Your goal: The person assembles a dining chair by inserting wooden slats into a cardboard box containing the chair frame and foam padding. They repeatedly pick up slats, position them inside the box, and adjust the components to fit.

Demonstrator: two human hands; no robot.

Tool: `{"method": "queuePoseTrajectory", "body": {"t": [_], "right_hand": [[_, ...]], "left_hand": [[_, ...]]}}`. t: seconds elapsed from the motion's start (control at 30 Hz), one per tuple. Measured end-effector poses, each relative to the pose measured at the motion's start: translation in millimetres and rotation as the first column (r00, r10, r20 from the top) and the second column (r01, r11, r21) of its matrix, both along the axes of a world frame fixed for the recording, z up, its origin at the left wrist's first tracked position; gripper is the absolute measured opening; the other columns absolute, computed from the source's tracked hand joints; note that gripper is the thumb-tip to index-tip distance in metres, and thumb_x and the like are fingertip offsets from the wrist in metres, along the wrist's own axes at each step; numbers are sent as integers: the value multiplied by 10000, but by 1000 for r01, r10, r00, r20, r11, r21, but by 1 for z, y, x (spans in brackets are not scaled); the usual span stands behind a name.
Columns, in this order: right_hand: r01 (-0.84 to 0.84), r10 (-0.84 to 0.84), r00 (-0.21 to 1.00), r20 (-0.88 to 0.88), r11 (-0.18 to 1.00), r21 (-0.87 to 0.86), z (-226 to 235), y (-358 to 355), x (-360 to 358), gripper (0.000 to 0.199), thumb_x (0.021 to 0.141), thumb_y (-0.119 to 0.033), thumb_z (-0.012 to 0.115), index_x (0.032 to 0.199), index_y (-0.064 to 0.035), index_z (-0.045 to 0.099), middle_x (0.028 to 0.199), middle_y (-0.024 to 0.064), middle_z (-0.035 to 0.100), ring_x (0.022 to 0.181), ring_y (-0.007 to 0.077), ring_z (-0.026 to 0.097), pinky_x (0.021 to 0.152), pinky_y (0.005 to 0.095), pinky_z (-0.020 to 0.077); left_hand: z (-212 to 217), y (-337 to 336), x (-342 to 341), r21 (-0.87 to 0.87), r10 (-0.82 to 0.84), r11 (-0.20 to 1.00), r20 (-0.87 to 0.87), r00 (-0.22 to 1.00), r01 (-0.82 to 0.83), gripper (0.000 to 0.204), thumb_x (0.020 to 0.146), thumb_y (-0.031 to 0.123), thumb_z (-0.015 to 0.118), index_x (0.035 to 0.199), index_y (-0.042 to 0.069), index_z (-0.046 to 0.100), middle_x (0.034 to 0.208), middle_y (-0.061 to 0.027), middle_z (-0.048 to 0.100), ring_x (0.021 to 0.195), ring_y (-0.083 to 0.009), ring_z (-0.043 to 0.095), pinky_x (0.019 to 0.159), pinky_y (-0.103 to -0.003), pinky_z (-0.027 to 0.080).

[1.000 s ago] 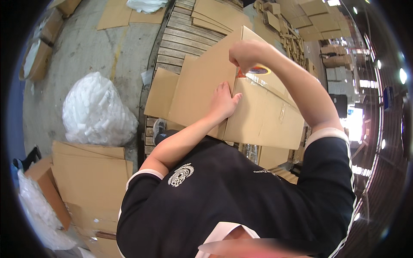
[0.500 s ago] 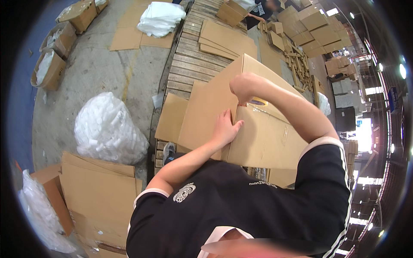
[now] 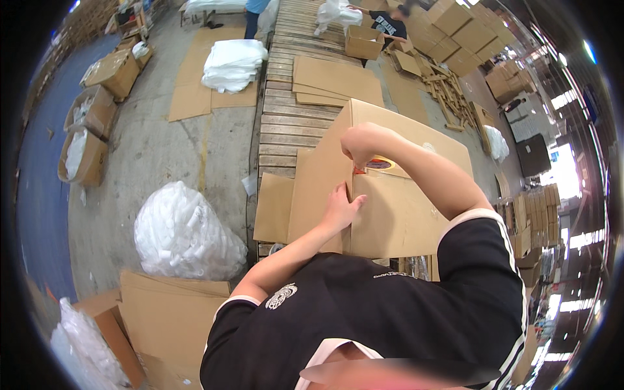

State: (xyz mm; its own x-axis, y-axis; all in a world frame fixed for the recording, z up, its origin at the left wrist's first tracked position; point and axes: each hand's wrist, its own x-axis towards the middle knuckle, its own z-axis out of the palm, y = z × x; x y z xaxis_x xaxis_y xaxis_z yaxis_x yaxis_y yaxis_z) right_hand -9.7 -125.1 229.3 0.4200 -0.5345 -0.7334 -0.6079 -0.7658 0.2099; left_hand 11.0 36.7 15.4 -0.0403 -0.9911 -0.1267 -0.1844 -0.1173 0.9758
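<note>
A large brown cardboard box (image 3: 396, 214) stands in front of me on wooden pallets. My left hand (image 3: 341, 207) lies flat against the box at its middle seam, fingers spread. My right hand (image 3: 361, 144) is curled over the box's top and grips a tape roll (image 3: 380, 164) with an orange and red core, held against the seam. A loose flap (image 3: 274, 208) hangs out on the box's left side.
A bulging white plastic sack (image 3: 185, 234) sits on the concrete at left, with folded cardboard (image 3: 169, 312) nearer me. Flat cardboard sheets (image 3: 338, 81) lie on the pallets (image 3: 286, 123) ahead. Open boxes (image 3: 84, 156) line the far left. Another person (image 3: 390, 23) works far ahead.
The view has tilted so more of the floor ahead shows. Both hands stay on the box at about the same spots on the seam.
</note>
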Motion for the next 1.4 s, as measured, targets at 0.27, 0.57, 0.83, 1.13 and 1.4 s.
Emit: {"method": "queuePoseTrajectory", "body": {"t": [0.27,0.57,0.83,1.13,1.4], "right_hand": [[623,-479,-119,870,646,441,0,75,-190,531,858,-56,741,1376,-10,631,1352,119,702,945,177,732,783,358,602],[348,-136,-897,421,373,860,-114,184,-333,548,866,29,706,1396,48,566,1246,159,716,934,181,721,751,316,641],[460,43,-865,500,465,756,-113,174,-484,585,874,7,710,1440,33,562,1186,127,708,868,206,736,744,349,667],[372,10,-908,418,477,796,-151,209,-686,571,918,41,669,1472,8,537,1135,128,708,827,193,712,736,361,640],[177,-146,-949,279,486,856,-173,222,-737,595,895,57,684,1462,-9,519,1095,145,685,851,175,681,715,340,622]], "left_hand": [[0,10,-8,-95,48,994,25,999,-45,913,968,402,802,1599,-115,391,1556,-337,516,1474,-456,497,1238,-501,410],[37,16,-4,-267,31,961,374,927,75,784,1008,347,758,1559,-126,463,1389,-300,611,1272,-455,623,1066,-490,530],[107,33,-44,-15,26,1000,732,681,-22,499,996,323,749,1276,-78,647,1213,-228,661,1094,-454,702,902,-539,584],[102,13,-97,147,176,846,829,530,-512,716,1000,565,674,1217,-117,636,1321,-350,683,1219,-471,687,1067,-525,537],[70,8,-95,-65,366,843,796,482,-533,768,1020,713,538,805,-1,722,901,-259,747,907,-453,709,805,-554,532]]}}
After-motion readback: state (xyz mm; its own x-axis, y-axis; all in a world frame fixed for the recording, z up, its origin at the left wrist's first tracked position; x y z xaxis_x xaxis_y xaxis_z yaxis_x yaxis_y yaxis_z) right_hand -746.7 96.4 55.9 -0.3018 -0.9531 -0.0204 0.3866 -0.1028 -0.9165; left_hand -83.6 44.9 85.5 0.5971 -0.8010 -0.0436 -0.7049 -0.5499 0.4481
